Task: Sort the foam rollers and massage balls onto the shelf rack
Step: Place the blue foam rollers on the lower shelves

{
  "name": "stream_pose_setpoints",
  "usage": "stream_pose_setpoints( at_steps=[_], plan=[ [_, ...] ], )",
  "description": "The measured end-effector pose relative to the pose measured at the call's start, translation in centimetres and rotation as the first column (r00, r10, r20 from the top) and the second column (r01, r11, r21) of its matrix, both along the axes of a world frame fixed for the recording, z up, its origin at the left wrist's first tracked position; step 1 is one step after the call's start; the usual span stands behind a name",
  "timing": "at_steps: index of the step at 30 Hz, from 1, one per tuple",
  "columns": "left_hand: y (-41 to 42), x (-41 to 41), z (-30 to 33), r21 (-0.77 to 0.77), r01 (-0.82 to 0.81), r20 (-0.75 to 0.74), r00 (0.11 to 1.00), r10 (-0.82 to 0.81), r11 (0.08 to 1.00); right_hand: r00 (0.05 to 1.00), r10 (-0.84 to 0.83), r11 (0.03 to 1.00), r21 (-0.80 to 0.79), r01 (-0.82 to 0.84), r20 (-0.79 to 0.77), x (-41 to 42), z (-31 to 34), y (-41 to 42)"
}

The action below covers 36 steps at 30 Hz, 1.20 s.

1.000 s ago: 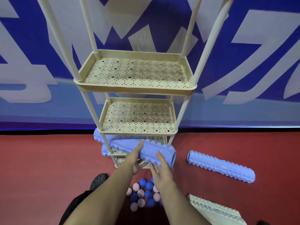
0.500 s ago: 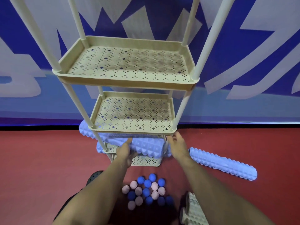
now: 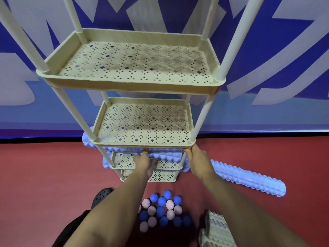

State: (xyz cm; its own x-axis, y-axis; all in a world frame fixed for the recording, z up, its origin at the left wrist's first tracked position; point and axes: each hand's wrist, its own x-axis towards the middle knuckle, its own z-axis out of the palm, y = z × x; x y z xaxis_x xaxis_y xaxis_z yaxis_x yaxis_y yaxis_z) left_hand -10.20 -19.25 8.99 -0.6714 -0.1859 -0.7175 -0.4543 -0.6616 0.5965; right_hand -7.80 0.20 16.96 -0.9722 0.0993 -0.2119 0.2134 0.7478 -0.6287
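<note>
A beige perforated shelf rack stands against the blue wall. A light-blue spiked foam roller lies across a low tier, under the second shelf, its left end sticking out past the rack. My left hand holds the roller's front from below. My right hand reaches to the roller's right end by the rack's front right post; its fingertips are hidden. Another roller end shows on the tier below. A third blue roller lies on the red floor to the right. Blue and pink spiked massage balls cluster on the floor between my arms.
A cream ridged roller lies on the floor by my right forearm. A black perforated shoe sits at the lower left. The two upper shelves hold nothing. Red floor stretches left and right of the rack.
The roller has gone from in front of the rack into the low tier. My right hand shifted from under the roller to its right end, and my view moved closer.
</note>
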Motion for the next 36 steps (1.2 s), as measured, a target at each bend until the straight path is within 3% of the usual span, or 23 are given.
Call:
stream_pose_setpoints(
  at_steps=[4,8,12,15,19,22,26,28,31,34,36],
  plan=[
    [0.9,-0.2,-1.1,0.022,0.029,-0.025,0.999,-0.029,0.999,1.000,0.018,0.999,0.036,-0.018,0.004,-0.1,0.1,0.0],
    [0.6,0.3,-2.6,-0.019,0.184,-0.005,0.983,-0.184,0.983,1.000,0.019,0.999,0.031,-0.019,0.004,-0.1,0.0,0.1],
    [-1.5,1.8,-3.1,-0.162,0.434,0.040,0.900,-0.434,0.886,1.000,0.011,1.000,0.023,-0.011,-0.001,0.0,-0.1,-0.1],
    [-3.6,2.6,-3.2,-0.297,0.511,0.037,0.850,-0.525,0.806,1.000,0.012,0.999,0.030,-0.012,0.001,-0.1,0.0,-0.2],
    [-8.1,4.0,-2.3,-0.503,0.566,0.101,0.789,-0.606,0.654,1.000,-0.007,1.000,0.031,0.007,-0.006,0.0,0.1,-0.2],
    [-12.3,5.3,-0.7,-0.718,0.411,0.084,0.853,-0.515,0.562,1.000,-0.014,1.000,0.016,0.014,-0.026,0.1,0.0,-0.3],
    [-17.1,5.7,1.9,-0.955,0.227,0.128,0.897,-0.423,0.193,0.999,-0.014,1.000,0.016,0.015,-0.037,0.2,0.2,-0.4],
    [-19.2,4.8,2.3,-0.976,0.194,0.131,0.890,-0.436,0.102,0.999,-0.017,0.999,0.035,0.018,-0.029,0.1,0.2,-0.4],
    [-22.2,2.3,1.9,-0.953,0.231,0.154,0.927,-0.341,0.196,0.999,-0.027,0.999,0.040,0.028,-0.020,-0.1,-0.1,-0.4],
    [-23.4,-0.1,2.2,-0.805,0.135,0.048,0.985,-0.165,0.578,0.999,-0.027,0.999,0.042,0.028,-0.023,-0.2,-0.1,-0.6],
    [-23.7,-1.3,1.9,-0.636,0.119,0.064,0.993,-0.102,0.762,0.999,-0.035,0.999,0.038,0.036,-0.021,-0.2,-0.1,-0.6]
  ],
)
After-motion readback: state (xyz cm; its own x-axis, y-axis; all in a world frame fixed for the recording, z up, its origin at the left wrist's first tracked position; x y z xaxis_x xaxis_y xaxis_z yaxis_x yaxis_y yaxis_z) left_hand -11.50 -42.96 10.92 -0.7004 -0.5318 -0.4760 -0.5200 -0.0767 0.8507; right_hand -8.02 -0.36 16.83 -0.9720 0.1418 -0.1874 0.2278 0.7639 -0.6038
